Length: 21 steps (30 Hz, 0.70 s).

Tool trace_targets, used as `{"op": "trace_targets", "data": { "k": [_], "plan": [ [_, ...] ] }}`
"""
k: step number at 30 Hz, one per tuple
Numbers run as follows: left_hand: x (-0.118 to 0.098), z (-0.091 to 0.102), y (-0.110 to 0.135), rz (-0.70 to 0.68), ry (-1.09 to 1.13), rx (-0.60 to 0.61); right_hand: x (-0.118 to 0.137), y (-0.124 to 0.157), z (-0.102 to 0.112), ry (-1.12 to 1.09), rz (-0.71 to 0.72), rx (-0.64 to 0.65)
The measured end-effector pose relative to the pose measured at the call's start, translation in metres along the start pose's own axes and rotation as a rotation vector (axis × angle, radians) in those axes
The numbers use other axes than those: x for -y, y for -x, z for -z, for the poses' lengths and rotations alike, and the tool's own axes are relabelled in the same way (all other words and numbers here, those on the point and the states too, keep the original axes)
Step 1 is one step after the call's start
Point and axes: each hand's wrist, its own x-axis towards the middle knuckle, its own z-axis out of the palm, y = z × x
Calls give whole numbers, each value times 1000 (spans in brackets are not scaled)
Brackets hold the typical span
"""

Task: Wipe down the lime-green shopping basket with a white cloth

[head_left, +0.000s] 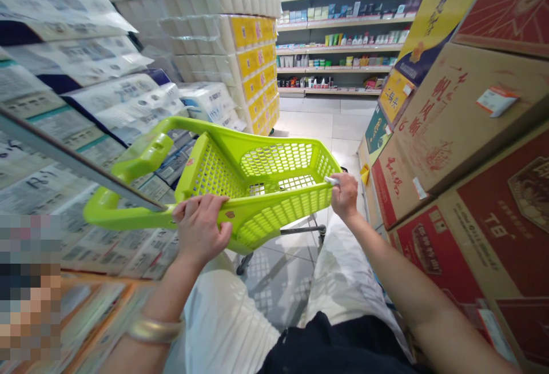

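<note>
Nearest, below the left hand (201,225), a gold bangle (155,330) circles the wrist. That hand curls its fingers over the near rim of the lime-green shopping cart (253,205), thumb apart. The right hand (345,194) is a fist at the cart's front end, pinching a small white item (331,180); whether it also grips the rim, I cannot tell. Hands this far apart probably steady the basket at both ends. The push handle (100,214) juts left of the left hand, close to packs of tissue (115,99), stacked flat, likely for stability. Right of the right hand, cardboard cartons (476,99) leave a narrow gap. Beyond both hands, tiled floor (338,128) offers open room, past bundled paper rolls (257,59), up to toiletry shelves (338,22)
</note>
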Motion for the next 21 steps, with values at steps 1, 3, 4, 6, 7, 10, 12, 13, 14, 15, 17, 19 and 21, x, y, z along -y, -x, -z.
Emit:
{"op": "trace_targets", "data": {
  "k": [1,3,4,6,7,10,12,13,14,15,17,19,21],
  "plan": [
    [0,0,-1,-1,3,0,7,2,-1,-4,-35,-33],
    [4,-2,-3,-5,13,6,25,7,-3,-16,-40,-50],
    [7,-3,-4,-9,18,11,32,9,-2,-22,-9,-30],
    [16,-5,-7,-20,31,23,38,10,4,-38,97,56],
    [20,-6,-8,-26,37,27,37,10,8,-53,154,103],
    [32,-8,-12,-31,62,33,18,9,22,-126,246,157],
    [37,-9,-15,-18,79,38,6,9,28,-178,197,113],
    [39,-10,-17,-9,85,44,2,10,28,-201,152,84],
    [42,-11,-19,-2,88,54,1,12,28,-222,107,60],
    [45,-11,-21,1,89,72,1,14,27,-240,67,44],
    [52,-13,-27,-5,94,116,8,18,25,-249,8,39],
    [61,-13,-33,-12,92,154,18,22,24,-231,-8,66],
    [67,-13,-38,11,71,161,29,27,24,-215,20,101]
  ]
}}
